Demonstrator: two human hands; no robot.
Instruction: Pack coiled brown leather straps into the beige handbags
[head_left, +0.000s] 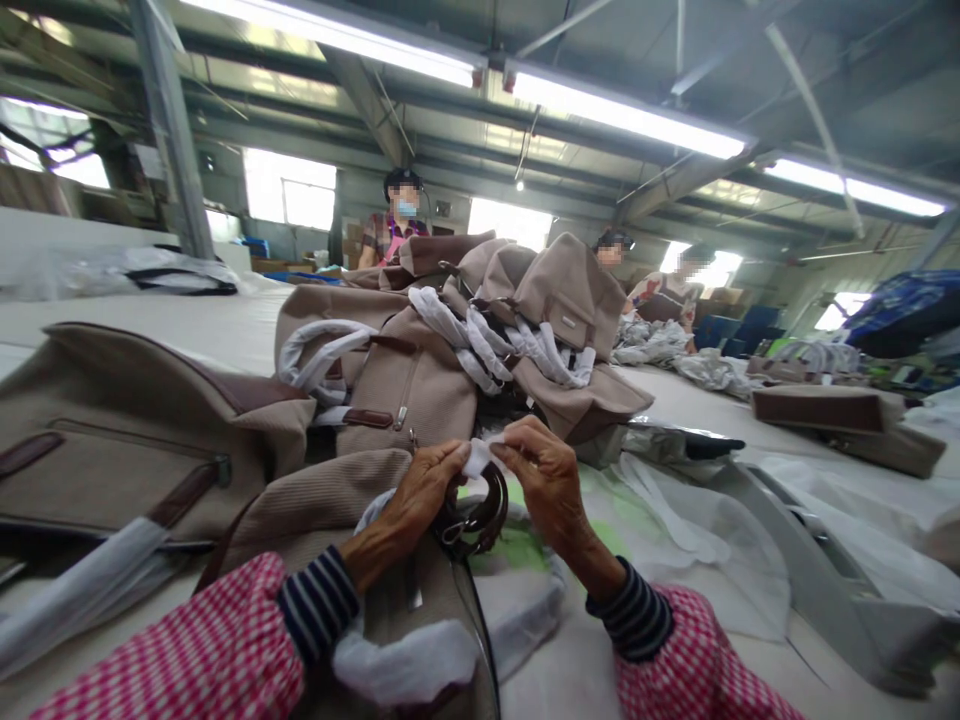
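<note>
Between my two hands is a piece of white tissue paper at the top of a coiled dark brown leather strap with a metal buckle. My left hand pinches the paper and strap from the left, its lower fingers hidden behind them. From the right, the thumb and fingers of my right hand pinch the paper's other end. Under my left forearm lies a taupe ribbed fabric bag. Its handle, wrapped in white padding, loops below my hands.
A heap of taupe bags with wrapped handles rises ahead. Another bag lies left. To the right are clear plastic sheets, a grey tape-dispenser-like device and a flat bag. Several co-workers stand beyond, one in a mask.
</note>
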